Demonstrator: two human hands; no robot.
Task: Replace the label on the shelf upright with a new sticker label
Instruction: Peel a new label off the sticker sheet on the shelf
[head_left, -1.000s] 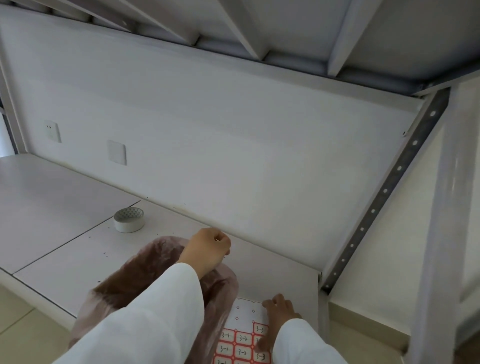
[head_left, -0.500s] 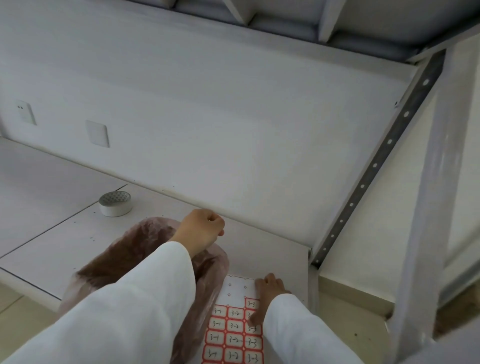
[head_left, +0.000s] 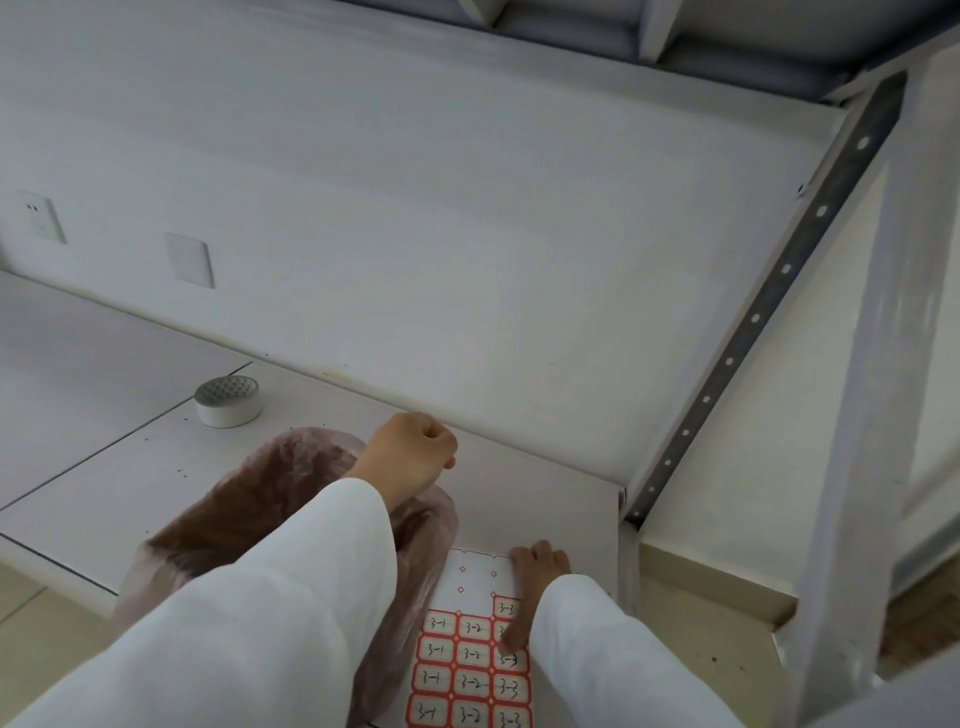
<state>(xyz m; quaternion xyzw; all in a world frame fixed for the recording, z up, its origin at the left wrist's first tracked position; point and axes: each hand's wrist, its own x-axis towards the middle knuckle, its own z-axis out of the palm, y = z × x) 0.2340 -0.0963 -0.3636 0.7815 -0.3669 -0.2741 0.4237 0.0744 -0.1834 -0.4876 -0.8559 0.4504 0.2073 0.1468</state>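
nearest: sticker sheet (head_left: 470, 670) flat at the front edge of the shelf board (head_left: 130, 467), red-bordered labels in rows marked 3-1, 3-2, 3-3, upper rows already peeled bare. right hand (head_left: 530, 582) resting on the sheet's right side, fingers curled over its top edge, thumb pressed on a 3-3 label. just left of the sheet: thin brownish plastic bag (head_left: 249, 509), mouth open, partly covered by the white left sleeve (head_left: 270, 613). above the bag: left hand (head_left: 410, 457) closed in a loose fist; contents, if any, cannot be told. farther left: tape roll (head_left: 227, 401) lying flat on the board. far right: perforated shelf upright (head_left: 769, 296) rising from the board's corner; no label discernible on it.
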